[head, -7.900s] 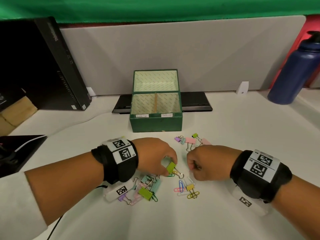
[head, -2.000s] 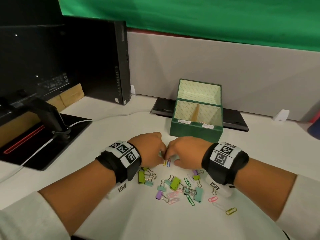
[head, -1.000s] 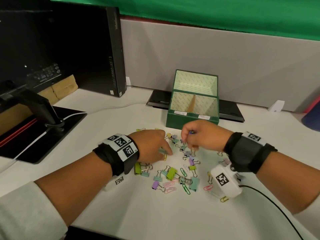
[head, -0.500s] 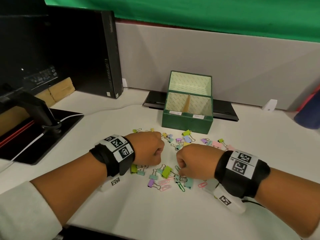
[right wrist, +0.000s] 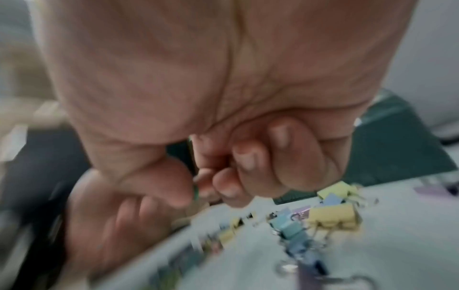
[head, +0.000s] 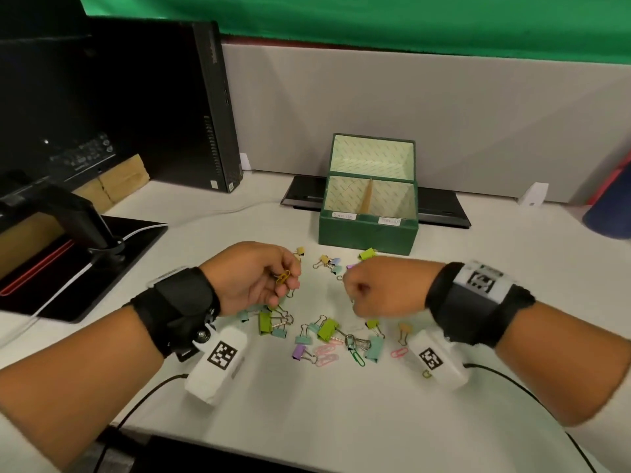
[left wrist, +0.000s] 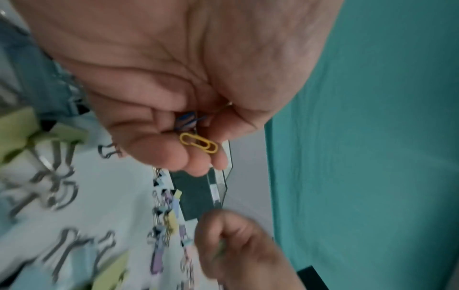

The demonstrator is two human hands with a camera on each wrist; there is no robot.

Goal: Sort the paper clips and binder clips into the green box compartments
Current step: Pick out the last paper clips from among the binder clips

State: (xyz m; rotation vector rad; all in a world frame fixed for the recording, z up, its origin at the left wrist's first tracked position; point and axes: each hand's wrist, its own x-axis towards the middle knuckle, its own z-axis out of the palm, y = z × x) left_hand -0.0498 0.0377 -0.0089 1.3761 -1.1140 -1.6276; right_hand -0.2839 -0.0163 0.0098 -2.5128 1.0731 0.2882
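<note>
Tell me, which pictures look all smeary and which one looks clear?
Head view: mostly clear, green box sharp. Left wrist view: yellow paper clip on the left hand crisp, binder clips below smeared. Right wrist view: blurriest, right hand and table streaked.

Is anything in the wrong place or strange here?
Nothing looks damaged. The clips lie scattered on the desk, unsorted; both compartments of the green box look empty. The left hand holds a yellow paper clip.

Right hand (right wrist: 248, 157) blurred — its pinched green sliver (right wrist: 196, 191) unidentifiable.
</note>
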